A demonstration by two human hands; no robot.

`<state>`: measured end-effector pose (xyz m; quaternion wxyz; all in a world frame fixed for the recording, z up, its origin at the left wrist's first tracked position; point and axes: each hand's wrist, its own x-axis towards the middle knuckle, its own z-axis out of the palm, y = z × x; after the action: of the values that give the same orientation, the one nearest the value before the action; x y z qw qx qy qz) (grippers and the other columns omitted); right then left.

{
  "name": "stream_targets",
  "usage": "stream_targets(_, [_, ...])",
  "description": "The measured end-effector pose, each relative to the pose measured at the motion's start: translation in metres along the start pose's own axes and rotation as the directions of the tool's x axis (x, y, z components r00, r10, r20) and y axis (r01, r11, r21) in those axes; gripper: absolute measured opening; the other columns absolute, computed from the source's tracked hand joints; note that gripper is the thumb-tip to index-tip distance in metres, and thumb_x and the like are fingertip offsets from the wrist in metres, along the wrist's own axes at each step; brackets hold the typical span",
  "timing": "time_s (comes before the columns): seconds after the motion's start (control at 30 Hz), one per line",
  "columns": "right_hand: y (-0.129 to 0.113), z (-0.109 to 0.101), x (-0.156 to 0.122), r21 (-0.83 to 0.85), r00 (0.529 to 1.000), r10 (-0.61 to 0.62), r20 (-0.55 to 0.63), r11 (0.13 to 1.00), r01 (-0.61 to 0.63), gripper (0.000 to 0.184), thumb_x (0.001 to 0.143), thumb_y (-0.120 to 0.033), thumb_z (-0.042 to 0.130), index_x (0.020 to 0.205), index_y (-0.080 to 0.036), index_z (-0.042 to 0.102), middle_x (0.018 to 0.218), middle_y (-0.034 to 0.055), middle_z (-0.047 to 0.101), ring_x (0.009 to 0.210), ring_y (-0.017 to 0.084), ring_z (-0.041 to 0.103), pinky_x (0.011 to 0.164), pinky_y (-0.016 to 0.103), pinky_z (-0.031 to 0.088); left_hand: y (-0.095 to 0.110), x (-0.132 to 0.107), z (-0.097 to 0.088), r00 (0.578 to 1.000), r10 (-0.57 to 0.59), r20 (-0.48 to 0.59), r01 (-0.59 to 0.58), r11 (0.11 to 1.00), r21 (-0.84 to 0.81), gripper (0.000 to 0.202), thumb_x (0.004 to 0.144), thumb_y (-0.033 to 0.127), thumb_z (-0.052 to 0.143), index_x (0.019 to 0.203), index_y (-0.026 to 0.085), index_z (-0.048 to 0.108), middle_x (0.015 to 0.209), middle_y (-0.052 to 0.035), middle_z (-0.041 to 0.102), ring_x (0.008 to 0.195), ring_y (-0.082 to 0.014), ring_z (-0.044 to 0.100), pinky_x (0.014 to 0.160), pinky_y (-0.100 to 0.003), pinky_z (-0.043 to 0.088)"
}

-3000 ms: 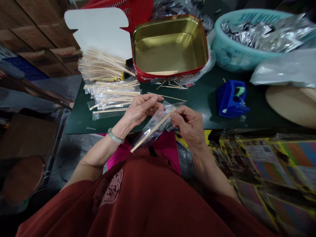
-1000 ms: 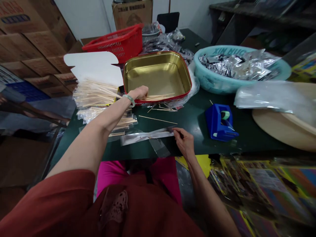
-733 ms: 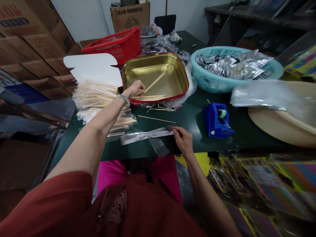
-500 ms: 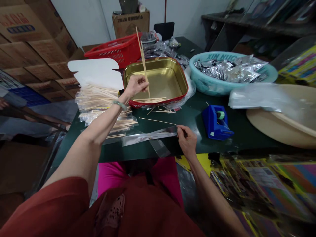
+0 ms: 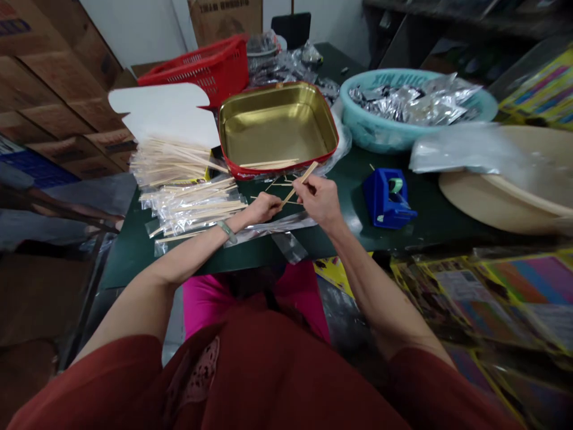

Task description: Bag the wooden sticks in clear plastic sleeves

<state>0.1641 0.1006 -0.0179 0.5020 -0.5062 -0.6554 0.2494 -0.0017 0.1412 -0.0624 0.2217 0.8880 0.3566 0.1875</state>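
Note:
A small bunch of thin wooden sticks slants between my two hands, in front of the gold-lined tin. My left hand, with a bracelet at the wrist, pinches the lower end. Around the upper part my right hand has its fingers closed. Below them, clear plastic sleeves lie flat near the table's front edge. More sticks rest in the tin, and a few loose ones lie on the table before it. Left of my hands are piled sticks in clear sleeves.
A blue tape dispenser stands to the right. Behind it are a light blue basin of silvery packets and a beige basin. A red basket and an open white-flapped box stand at the back left.
My left hand has come down from over the tin with the sticks. My right hand has left the plastic sleeve and closed on the sticks. The view has tilted down.

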Motion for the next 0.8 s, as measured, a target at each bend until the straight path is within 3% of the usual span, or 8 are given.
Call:
stream_targets(0.07, [0.002, -0.004, -0.001, -0.014, 1.0, 0.013, 0.013, 1.0, -0.013, 0.02, 0.082, -0.027, 0.056, 0.063, -0.019, 0.058, 0.052, -0.0036, 0.051, 0.05, 0.011, 0.048, 0.052, 0.025, 0.037, 0.001, -0.001, -0.002, 0.999, -0.025, 0.02, 0.024, 0.997, 0.069, 0.015, 0.077, 0.011, 0.053, 0.065, 0.013, 0.062, 0.061, 0.0005, 0.056, 0.057, -0.0096, 0.045, 0.057, -0.022, 0.036])
stream_targets(0.13, [0.005, -0.012, -0.002, -0.018, 1.0, 0.009, -0.008, 1.0, -0.009, 0.018, 0.082, -0.026, 0.057, 0.066, -0.019, 0.06, 0.056, -0.0024, 0.055, 0.053, 0.012, 0.053, 0.055, 0.026, 0.041, 0.007, -0.006, -0.006, 0.999, -0.03, -0.022, 0.033, 0.989, 0.147, 0.011, 0.078, 0.014, 0.056, 0.081, 0.013, 0.067, 0.077, -0.0041, 0.063, 0.068, -0.0131, 0.053, 0.063, -0.024, 0.041])
stream_targets(0.23, [0.007, -0.031, -0.008, -0.01, 0.988, -0.032, -0.154, 0.999, 0.031, 0.018, 0.087, -0.031, 0.056, 0.073, -0.02, 0.062, 0.063, -0.0006, 0.061, 0.06, 0.013, 0.058, 0.062, 0.028, 0.047, 0.022, -0.018, -0.009, 0.994, 0.068, -0.082, -0.046, 0.969, 0.241, 0.023, 0.085, 0.018, 0.052, 0.101, 0.011, 0.066, 0.101, -0.0118, 0.064, 0.091, -0.0199, 0.058, 0.076, -0.029, 0.046])
stream_targets(0.33, [0.006, -0.051, -0.019, 0.01, 0.972, -0.039, -0.231, 0.999, 0.043, 0.02, 0.089, -0.038, 0.056, 0.079, -0.022, 0.062, 0.064, -0.0004, 0.062, 0.057, 0.013, 0.059, 0.059, 0.029, 0.049, 0.036, -0.027, -0.003, 0.979, 0.173, 0.107, -0.196, 0.939, 0.282, 0.027, 0.086, 0.008, 0.04, 0.096, 0.013, 0.065, 0.1, -0.0114, 0.064, 0.095, -0.0202, 0.057, 0.079, -0.029, 0.046])
stream_targets(0.43, [0.009, -0.059, -0.03, -0.036, 0.981, -0.021, -0.191, 0.999, 0.014, 0.019, 0.088, -0.038, 0.057, 0.076, -0.022, 0.06, 0.059, -0.0011, 0.061, 0.052, 0.013, 0.056, 0.052, 0.028, 0.045, 0.04, -0.025, 0.008, 0.949, 0.143, 0.281, -0.231, 0.922, 0.31, 0.029, 0.08, 0.001, 0.041, 0.092, 0.014, 0.063, 0.103, -0.0115, 0.065, 0.095, -0.0198, 0.058, 0.077, -0.028, 0.045])
stream_targets(0.67, [0.026, -0.055, -0.032, -0.188, 0.978, -0.021, -0.208, 0.982, -0.019, 0.012, 0.085, -0.03, 0.059, 0.075, -0.023, 0.058, 0.059, -0.0013, 0.059, 0.056, 0.015, 0.058, 0.058, 0.029, 0.044, 0.041, -0.003, 0.014, 0.915, 0.048, 0.4, -0.215, 0.897, 0.385, 0.023, 0.091, 0.012, 0.04, 0.097, 0.012, 0.063, 0.098, -0.0124, 0.066, 0.082, -0.0187, 0.061, 0.065, -0.028, 0.039])
stream_targets(0.8, [0.033, -0.056, -0.03, -0.219, 0.989, -0.006, -0.148, 0.975, -0.027, 0.012, 0.085, -0.029, 0.06, 0.075, -0.023, 0.058, 0.061, 0.0008, 0.062, 0.057, 0.016, 0.059, 0.062, 0.03, 0.045, 0.047, 0.004, 0.015, 0.906, 0.046, 0.421, -0.232, 0.886, 0.402, 0.033, 0.092, 0.015, 0.042, 0.122, 0.013, 0.057, 0.106, -0.0129, 0.063, 0.081, -0.0182, 0.061, 0.06, -0.028, 0.035])
